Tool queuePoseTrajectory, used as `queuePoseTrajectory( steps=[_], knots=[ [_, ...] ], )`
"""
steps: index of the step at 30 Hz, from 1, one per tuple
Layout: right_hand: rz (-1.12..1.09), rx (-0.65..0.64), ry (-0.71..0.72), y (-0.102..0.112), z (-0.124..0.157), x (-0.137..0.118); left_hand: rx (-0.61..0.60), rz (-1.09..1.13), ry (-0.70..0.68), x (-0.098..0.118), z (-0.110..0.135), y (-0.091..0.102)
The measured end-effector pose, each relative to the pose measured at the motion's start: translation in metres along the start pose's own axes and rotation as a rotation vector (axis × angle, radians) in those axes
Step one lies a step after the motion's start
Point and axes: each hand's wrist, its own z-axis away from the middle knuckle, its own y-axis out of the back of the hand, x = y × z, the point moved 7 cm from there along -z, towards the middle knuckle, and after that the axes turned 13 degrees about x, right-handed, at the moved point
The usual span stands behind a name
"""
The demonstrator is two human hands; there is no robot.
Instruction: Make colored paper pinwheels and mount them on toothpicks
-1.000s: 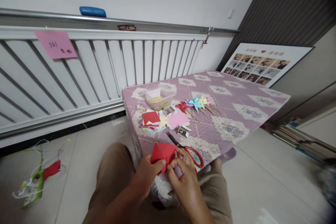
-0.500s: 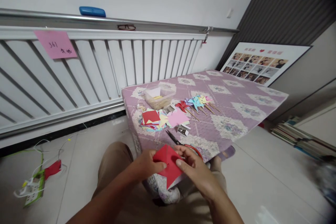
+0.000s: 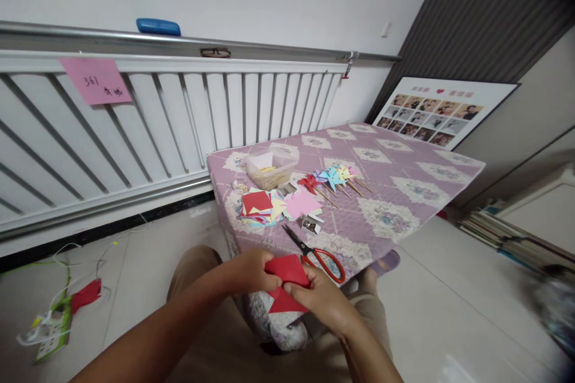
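Observation:
Between my two hands is a sheet of red paper (image 3: pixel 287 269), cut in from its edges and partly curled, held over my lap at the table corner. My left hand (image 3: pixel 257 270) pinches its left side between thumb and fingers. On the right side, my right hand (image 3: pixel 317 293) grips the paper with the thumb near its middle. Just beyond lie scissors (image 3: pixel 314 251) with red handles, blades pointing away to the left. A small open box (image 3: pixel 311 224) with dark little pieces inside stands past them. Coloured paper squares (image 3: pixel 258 202) are piled farther left.
Finished paper pinwheels (image 3: pixel 332 179) on sticks lie beyond the squares. A clear plastic tub (image 3: pixel 271 170) holds thin sticks. The purple flowered cloth (image 3: pixel 386 215) covers the table. A white radiator (image 3: pixel 251 102) runs behind, and a power strip (image 3: pixel 54 332) lies on the floor at left.
My hands have turned the red paper and brought its sides closer together. My right hand has moved left and down, leaving the scissors' red handles in fuller view.

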Motion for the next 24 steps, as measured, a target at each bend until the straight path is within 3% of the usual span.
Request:
queuePoseTrajectory(
  steps=[8,10,13,15,19,24],
  knots=[
    [-0.002,0.079,0.0,0.001,-0.002,0.003,-0.081,-0.036,-0.027,0.006,-0.01,0.002],
    [-0.044,0.142,-0.025,0.005,-0.003,0.007,-0.004,0.122,-0.008,0.004,-0.016,0.01],
    [-0.116,0.273,-0.033,0.016,-0.007,0.016,0.196,0.54,0.112,-0.01,-0.018,0.018],
    [-0.185,0.343,-0.033,0.02,-0.01,0.023,0.236,0.79,0.189,-0.021,-0.013,0.009],
    [-0.271,0.373,-0.06,0.018,-0.014,0.033,0.147,1.012,0.189,-0.026,-0.002,-0.03],
    [-0.3,0.337,-0.054,0.011,-0.016,0.034,0.241,1.009,0.21,-0.025,-0.003,-0.045]
  ],
)
